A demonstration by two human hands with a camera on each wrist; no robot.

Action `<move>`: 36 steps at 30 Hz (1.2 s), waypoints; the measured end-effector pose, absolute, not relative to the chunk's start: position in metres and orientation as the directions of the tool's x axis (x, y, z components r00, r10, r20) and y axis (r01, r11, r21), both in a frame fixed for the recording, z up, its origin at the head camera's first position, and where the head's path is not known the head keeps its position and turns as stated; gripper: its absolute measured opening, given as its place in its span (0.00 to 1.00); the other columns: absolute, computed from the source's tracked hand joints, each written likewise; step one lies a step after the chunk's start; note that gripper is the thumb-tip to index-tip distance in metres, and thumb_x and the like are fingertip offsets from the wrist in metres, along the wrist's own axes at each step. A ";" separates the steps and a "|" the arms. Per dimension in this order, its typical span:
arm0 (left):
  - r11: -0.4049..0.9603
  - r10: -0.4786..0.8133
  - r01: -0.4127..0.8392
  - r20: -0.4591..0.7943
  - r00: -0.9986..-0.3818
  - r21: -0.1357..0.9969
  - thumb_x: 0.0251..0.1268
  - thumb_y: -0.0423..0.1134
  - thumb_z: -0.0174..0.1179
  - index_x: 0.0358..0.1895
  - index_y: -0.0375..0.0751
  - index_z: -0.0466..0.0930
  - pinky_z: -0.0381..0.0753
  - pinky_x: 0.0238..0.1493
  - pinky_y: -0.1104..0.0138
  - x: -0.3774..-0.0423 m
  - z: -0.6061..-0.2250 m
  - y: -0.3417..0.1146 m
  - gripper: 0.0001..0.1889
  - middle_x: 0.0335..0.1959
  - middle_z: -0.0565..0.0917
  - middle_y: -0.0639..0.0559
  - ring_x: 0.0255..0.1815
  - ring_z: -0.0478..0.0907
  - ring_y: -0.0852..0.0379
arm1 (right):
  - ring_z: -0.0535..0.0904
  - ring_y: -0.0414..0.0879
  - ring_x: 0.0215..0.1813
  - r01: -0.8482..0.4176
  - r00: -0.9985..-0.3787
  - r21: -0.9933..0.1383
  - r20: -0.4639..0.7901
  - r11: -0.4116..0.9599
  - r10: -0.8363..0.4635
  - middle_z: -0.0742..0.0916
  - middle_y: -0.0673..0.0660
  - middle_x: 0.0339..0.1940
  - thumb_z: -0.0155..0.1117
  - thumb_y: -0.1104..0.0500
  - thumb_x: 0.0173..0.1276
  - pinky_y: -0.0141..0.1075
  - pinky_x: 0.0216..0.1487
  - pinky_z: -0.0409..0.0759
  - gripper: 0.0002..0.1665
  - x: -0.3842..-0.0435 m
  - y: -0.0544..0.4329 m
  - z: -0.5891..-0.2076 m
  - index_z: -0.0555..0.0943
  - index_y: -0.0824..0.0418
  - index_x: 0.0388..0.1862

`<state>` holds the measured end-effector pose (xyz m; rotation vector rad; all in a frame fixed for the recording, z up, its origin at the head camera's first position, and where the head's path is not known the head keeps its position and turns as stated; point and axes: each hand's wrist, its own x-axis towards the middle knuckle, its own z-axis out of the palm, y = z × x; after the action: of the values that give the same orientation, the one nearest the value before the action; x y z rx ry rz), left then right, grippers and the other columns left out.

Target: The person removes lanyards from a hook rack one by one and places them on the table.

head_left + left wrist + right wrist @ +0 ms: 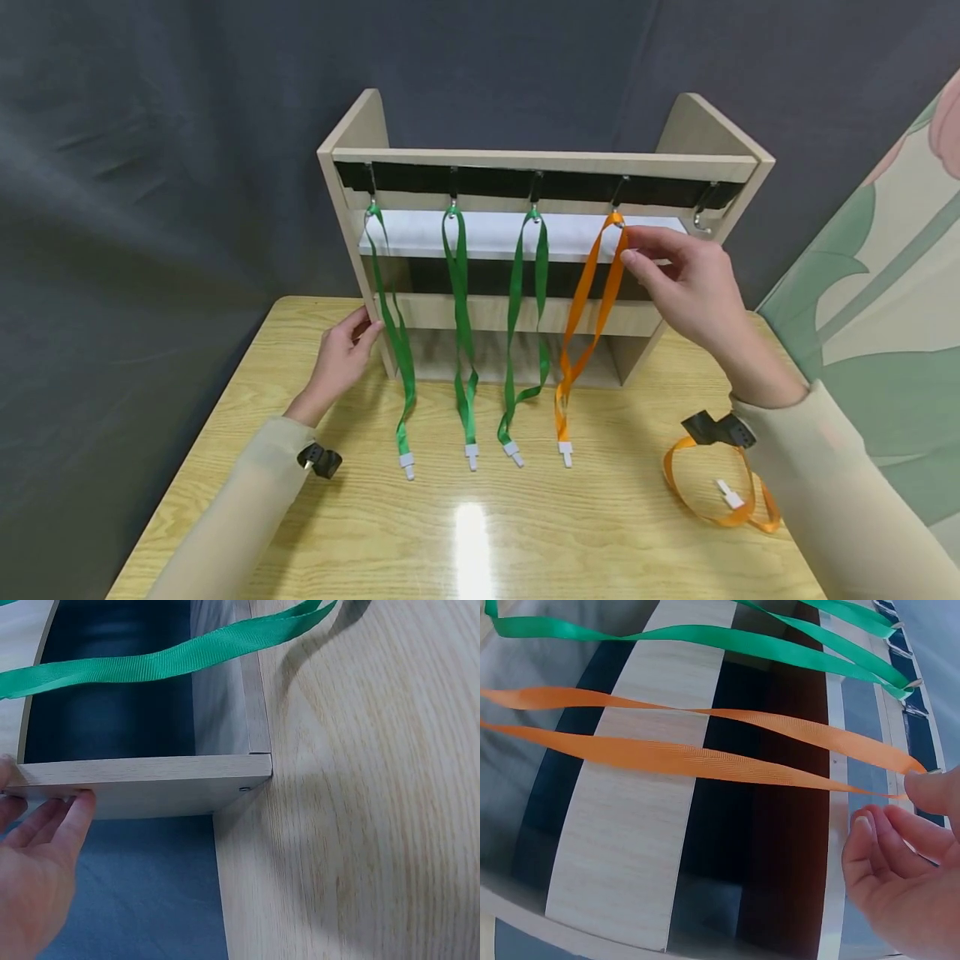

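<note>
In the head view, a wooden rack [705, 133] stands on a table [337, 542], with 3 green lanyards [462, 308] and 1 hung orange lanyard [611, 283] on 4 of its 5 hooks. The person's right hand [693, 275] is at the upper part of the orange strap, while the left hand [345, 354] is at the rack's left side. The 5th hook [701, 221] is bare; a loose orange lanyard [737, 517] lies on the table, partly hidden by the right forearm. The step in hand seems to be settling the orange loop on the 4th hook. The next move would call for drawing the right hand away without tugging the strap, then reaching for the loose lanyard.

The left wrist view shows what the head view leaves small: the fingers lie along the outer face of the side panel [150, 769], and the thumb at its front edge, gripping it.

The right wrist view shows a gap between the thumb and the index finger, both partly bent, with the index finger by the loop's top. Whether the strap is pinched cannot be told.
</note>
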<state>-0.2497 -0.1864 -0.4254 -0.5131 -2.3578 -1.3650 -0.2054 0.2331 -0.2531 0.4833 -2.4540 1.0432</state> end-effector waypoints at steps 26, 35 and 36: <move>0.447 0.128 0.472 0.468 -0.874 0.760 0.73 0.31 0.50 0.64 0.27 0.69 0.77 0.47 0.54 -0.238 -0.410 -0.179 0.19 0.53 0.78 0.32 0.52 0.77 0.41 | 0.80 0.46 0.36 -0.446 -0.886 -0.720 0.437 0.532 -0.152 0.85 0.62 0.45 0.59 0.59 0.72 0.29 0.36 0.79 0.17 -0.214 0.229 -0.246 0.80 0.69 0.52; 0.445 0.114 0.454 0.454 -0.884 0.772 0.74 0.40 0.51 0.65 0.35 0.70 0.78 0.47 0.57 -0.248 -0.425 -0.185 0.21 0.53 0.79 0.39 0.52 0.78 0.48 | 0.75 0.47 0.30 -0.419 -0.892 -0.733 0.444 0.536 -0.090 0.84 0.56 0.39 0.63 0.58 0.69 0.27 0.30 0.75 0.15 -0.213 0.226 -0.245 0.82 0.68 0.48; 0.448 0.115 0.453 0.453 -0.884 0.770 0.75 0.40 0.51 0.65 0.35 0.70 0.78 0.47 0.57 -0.248 -0.425 -0.185 0.21 0.53 0.79 0.39 0.52 0.78 0.49 | 0.75 0.47 0.30 -0.417 -0.891 -0.734 0.446 0.537 -0.082 0.84 0.56 0.38 0.64 0.57 0.68 0.26 0.29 0.74 0.15 -0.211 0.226 -0.244 0.82 0.68 0.47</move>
<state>-0.2484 -0.1854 -0.4250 -0.4838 -2.3687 -1.4114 -0.2114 0.2258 -0.2441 0.4103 -2.4196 1.2948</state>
